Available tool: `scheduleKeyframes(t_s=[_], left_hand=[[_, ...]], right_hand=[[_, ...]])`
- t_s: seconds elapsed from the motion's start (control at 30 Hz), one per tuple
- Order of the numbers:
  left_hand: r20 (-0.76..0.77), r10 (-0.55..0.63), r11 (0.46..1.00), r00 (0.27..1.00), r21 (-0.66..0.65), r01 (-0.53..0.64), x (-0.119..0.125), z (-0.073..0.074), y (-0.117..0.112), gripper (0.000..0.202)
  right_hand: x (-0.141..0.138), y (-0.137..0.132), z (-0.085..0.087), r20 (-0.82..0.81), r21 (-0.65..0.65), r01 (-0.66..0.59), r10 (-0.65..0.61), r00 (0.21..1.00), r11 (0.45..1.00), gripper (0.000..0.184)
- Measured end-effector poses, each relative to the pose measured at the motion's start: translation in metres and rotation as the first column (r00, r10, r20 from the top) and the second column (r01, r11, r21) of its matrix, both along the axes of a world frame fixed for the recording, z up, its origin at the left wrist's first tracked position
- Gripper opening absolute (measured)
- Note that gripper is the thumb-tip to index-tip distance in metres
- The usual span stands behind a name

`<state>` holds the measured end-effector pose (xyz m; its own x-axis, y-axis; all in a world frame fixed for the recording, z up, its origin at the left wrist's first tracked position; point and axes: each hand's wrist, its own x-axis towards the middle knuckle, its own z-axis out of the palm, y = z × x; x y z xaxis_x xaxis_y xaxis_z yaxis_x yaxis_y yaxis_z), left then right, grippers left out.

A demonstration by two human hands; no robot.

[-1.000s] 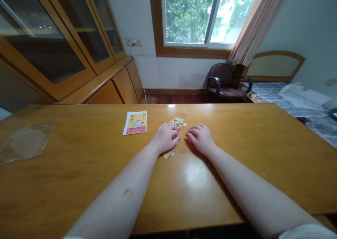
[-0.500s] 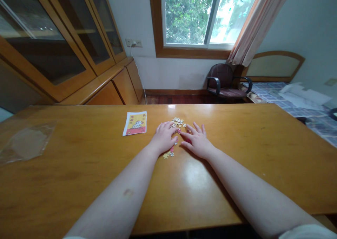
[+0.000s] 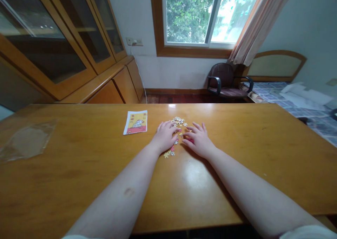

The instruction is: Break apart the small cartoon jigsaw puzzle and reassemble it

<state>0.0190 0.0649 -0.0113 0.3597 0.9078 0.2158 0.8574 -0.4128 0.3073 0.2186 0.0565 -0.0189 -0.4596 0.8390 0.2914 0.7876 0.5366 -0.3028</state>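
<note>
Small jigsaw puzzle pieces (image 3: 179,120) lie in a loose pile at the middle of the table, some pale side up, others showing pink and yellow. My left hand (image 3: 165,136) rests palm down over the pile's left part, fingers spread, covering some pieces. Facing it from the right, my right hand (image 3: 199,140) is open with its fingers apart; pink pieces (image 3: 190,140) show beneath them. Nearer to me, a few yellow and pink pieces (image 3: 169,154) lie by my left wrist. A picture card (image 3: 135,122) with a white animal on yellow and pink lies left of my left hand.
The wooden table (image 3: 86,168) spans the view. A clear plastic bag (image 3: 27,140) lies flat at its left. Beyond the far edge stand a glass-door cabinet (image 3: 79,73), an armchair (image 3: 222,79) and a bed (image 3: 279,91).
My right hand's fingers have drawn slightly back to the right, away from my left hand, and bent a little. A yellow piece now shows between the hands. My left hand has hardly moved.
</note>
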Motion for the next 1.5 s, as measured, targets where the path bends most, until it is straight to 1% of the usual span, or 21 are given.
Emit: scheduleKeyframes(t_s=[0.1,0.2,0.27,0.33,0.4,0.5,0.57,0.63,0.67,0.77,0.83,0.93,1.0,1.07,1.1,1.17,1.23,1.3,1.37,1.43,1.5], left_hand=[[0.008,-0.038,0.999,0.999,0.014,0.038,0.000,0.000,0.000,0.024],[0.004,-0.089,0.996,0.996,0.000,0.089,0.000,0.000,0.000,0.023],[0.011,-0.072,0.997,0.997,0.007,0.072,0.001,-0.001,0.001,0.025],[0.013,-0.028,1.000,1.000,0.005,0.028,0.001,-0.002,0.001,0.030],[0.001,-0.011,0.999,1.000,-0.031,0.011,0.000,-0.003,0.001,0.036],[-0.019,-0.071,0.994,0.997,-0.088,0.069,0.000,-0.004,0.000,0.038],[-0.017,-0.124,0.989,0.992,-0.089,0.122,0.000,-0.004,-0.001,0.034],[-0.007,-0.129,0.990,0.992,-0.063,0.128,0.000,-0.003,-0.001,0.032],[0.003,-0.105,0.994,0.994,-0.043,0.105,0.000,-0.002,-0.001,0.031],[0.044,0.018,1.000,0.999,0.025,-0.019,-0.001,0.000,0.001,0.029],[0.068,0.056,0.997,0.996,0.054,-0.059,-0.002,0.001,0.003,0.028],[0.081,0.029,0.997,0.996,0.067,-0.034,-0.002,0.000,0.004,0.028],[0.072,0.001,0.998,0.997,0.058,-0.005,-0.002,0.000,0.004,0.027],[0.057,-0.019,0.999,0.998,0.041,0.017,-0.002,0.000,0.004,0.025],[0.051,-0.028,0.999,0.998,0.032,0.026,-0.002,0.000,0.004,0.025],[0.049,-0.039,0.999,0.998,0.025,0.038,-0.002,0.000,0.004,0.024],[0.064,-0.036,0.999,0.997,0.038,0.034,-0.001,0.000,0.004,0.025],[0.081,-0.024,0.998,0.996,0.051,0.020,-0.001,0.000,0.003,0.028],[0.091,-0.011,0.999,0.996,0.048,0.007,0.000,0.000,0.003,0.031],[0.102,-0.005,0.999,0.995,0.038,0.001,0.001,0.000,0.003,0.031],[0.119,0.007,0.999,0.993,0.037,-0.012,0.001,0.000,0.003,0.030]], right_hand=[[0.000,0.000,0.000,-0.001,0.009,0.000,0.000,1.000,1.000,0.026],[0.000,0.000,-0.001,-0.019,0.037,0.053,-0.052,0.998,0.998,0.024],[-0.001,0.000,-0.001,-0.033,0.046,0.079,-0.078,0.996,0.996,0.023],[-0.001,0.000,-0.001,-0.036,0.038,0.066,-0.064,0.997,0.997,0.023],[-0.001,0.000,-0.001,-0.035,0.026,0.072,-0.071,0.997,0.997,0.023],[0.001,0.002,-0.002,-0.040,0.004,0.166,-0.166,0.985,0.986,0.024],[0.002,0.004,-0.004,-0.051,-0.008,0.224,-0.224,0.973,0.975,0.024],[0.003,0.005,-0.005,-0.068,-0.011,0.236,-0.236,0.969,0.972,0.023],[0.003,0.006,-0.006,-0.073,-0.010,0.223,-0.224,0.972,0.975,0.023],[0.003,0.005,-0.006,-0.066,-0.003,0.143,-0.143,0.988,0.990,0.023],[0.002,0.003,-0.004,-0.047,0.002,0.087,-0.086,0.995,0.996,0.023],[0.000,-0.002,0.001,-0.015,-0.027,-0.028,0.027,1.000,0.999,0.022],[-0.001,-0.004,0.004,-0.003,-0.061,-0.141,0.141,0.990,0.988,0.023],[-0.001,-0.004,0.005,-0.003,-0.079,-0.203,0.203,0.979,0.976,0.025],[-0.001,-0.002,0.004,-0.006,-0.083,-0.187,0.188,0.982,0.979,0.027],[0.002,0.003,0.001,-0.020,-0.096,-0.081,0.079,0.997,0.992,0.033],[0.005,0.010,-0.003,-0.023,-0.131,0.021,-0.024,0.999,0.991,0.043],[0.007,0.015,-0.007,0.004,-0.165,0.030,-0.030,1.000,0.986,0.055],[0.008,0.018,-0.008,0.048,-0.180,-0.005,0.014,0.999,0.984,0.061],[0.007,0.018,-0.007,0.082,-0.178,-0.020,0.035,0.996,0.984,0.060],[0.007,0.017,-0.004,0.080,-0.171,-0.006,0.020,0.997,0.985,0.054]])
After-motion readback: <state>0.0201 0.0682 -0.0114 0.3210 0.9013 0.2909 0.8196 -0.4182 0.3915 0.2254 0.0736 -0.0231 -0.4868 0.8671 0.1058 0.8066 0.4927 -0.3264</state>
